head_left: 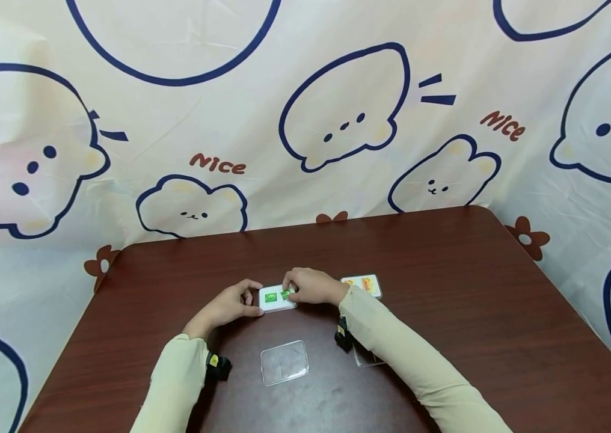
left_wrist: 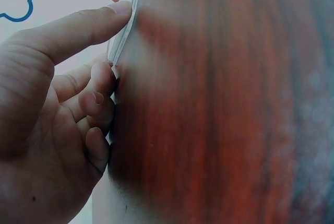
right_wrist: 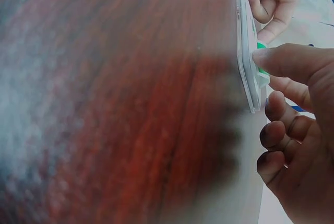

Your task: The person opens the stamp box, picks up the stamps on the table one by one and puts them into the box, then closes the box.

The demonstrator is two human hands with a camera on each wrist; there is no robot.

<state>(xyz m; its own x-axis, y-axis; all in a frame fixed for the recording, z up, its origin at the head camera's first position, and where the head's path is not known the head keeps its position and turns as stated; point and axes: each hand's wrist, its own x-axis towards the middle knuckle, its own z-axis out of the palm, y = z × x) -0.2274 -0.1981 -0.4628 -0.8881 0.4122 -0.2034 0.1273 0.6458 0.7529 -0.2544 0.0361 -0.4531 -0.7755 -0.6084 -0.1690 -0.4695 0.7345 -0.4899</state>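
Note:
A thin white case (head_left: 270, 306) with green square pictures lies on the table in front of both hands. My left hand (head_left: 231, 302) holds it at its left end, thumb at the near corner and index finger at the far corner. The other left fingers curl beside it, as the left wrist view shows. Over the case's right part, my right hand (head_left: 311, 285) pinches a small green picture piece (right_wrist: 262, 63) between thumb and index finger. The piece is at the case's top face; whether it is lifted off, I cannot tell. The right hand partly covers it.
Behind the right wrist lies another white case (head_left: 371, 285) with orange pictures. A clear plastic cover (head_left: 285, 363) rests nearer on the brown table (head_left: 175, 282). A second clear cover (head_left: 365, 358) is partly hidden under the right forearm. A printed cloth (head_left: 262, 132) hangs behind the table.

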